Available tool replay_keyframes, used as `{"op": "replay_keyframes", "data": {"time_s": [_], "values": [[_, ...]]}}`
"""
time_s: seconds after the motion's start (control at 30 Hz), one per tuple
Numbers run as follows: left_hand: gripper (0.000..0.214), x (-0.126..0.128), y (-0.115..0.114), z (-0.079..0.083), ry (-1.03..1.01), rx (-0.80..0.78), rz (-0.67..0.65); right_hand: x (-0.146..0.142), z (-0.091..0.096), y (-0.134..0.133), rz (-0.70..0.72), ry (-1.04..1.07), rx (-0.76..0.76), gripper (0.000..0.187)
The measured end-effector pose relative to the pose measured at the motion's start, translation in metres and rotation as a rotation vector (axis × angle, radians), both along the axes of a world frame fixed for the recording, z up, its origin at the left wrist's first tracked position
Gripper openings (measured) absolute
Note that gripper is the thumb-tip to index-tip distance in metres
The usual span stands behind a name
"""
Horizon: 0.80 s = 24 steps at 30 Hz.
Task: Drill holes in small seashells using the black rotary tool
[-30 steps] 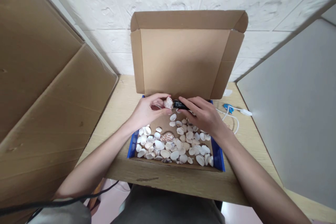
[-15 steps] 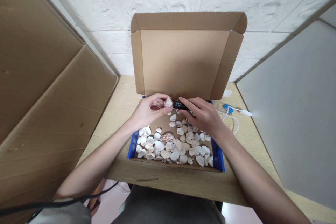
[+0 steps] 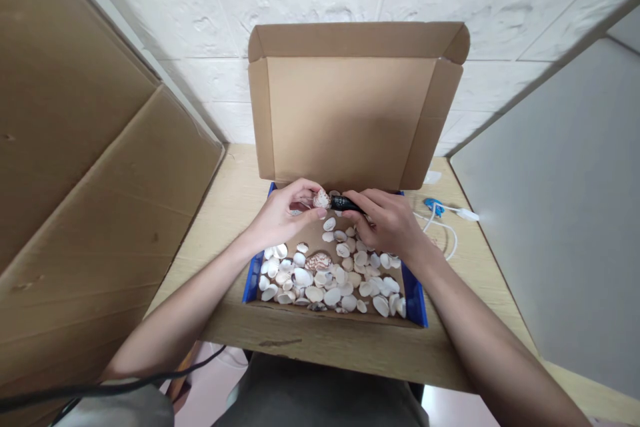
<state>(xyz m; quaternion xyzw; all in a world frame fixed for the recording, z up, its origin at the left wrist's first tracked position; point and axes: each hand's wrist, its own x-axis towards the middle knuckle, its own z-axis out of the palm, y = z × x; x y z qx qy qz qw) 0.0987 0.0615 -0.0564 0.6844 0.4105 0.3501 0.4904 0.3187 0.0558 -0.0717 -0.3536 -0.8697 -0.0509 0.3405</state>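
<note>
My left hand pinches a white seashell with reddish-brown patterning between thumb and fingers. From the right, my right hand grips a black cylindrical tool with small light markings; its kind is unclear. The tool's left end is at the shell, and I cannot tell whether they touch. Both hands are over the back part of a shallow cardboard box with blue side walls. Many pale seashells lie in it, most towards the front. Among them rests a larger brown-and-white patterned shell.
The box's brown lid stands raised against the white brick wall. A white cable with a blue piece lies on the wooden table. Cardboard rises at left, a grey panel at right.
The black tool has tilted slightly, and my right-hand fingers have shifted a little down and right. The shell in my left hand has turned slightly.
</note>
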Motion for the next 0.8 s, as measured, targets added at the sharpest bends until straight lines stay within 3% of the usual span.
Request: {"op": "replay_keyframes", "data": {"time_s": [0.47, 0.8], "values": [[0.037, 0.0017, 0.0, 0.0031, 0.078, -0.009, 0.066, -0.0002, -0.0022, 0.0007, 0.036, -0.012, 0.062, 0.027], [0.025, 0.0041, 0.0002, 0.0004, 0.099, 0.057, 0.125, -0.0026, -0.0011, 0.0001, 0.0, -0.066, 0.093, 0.028]]}}
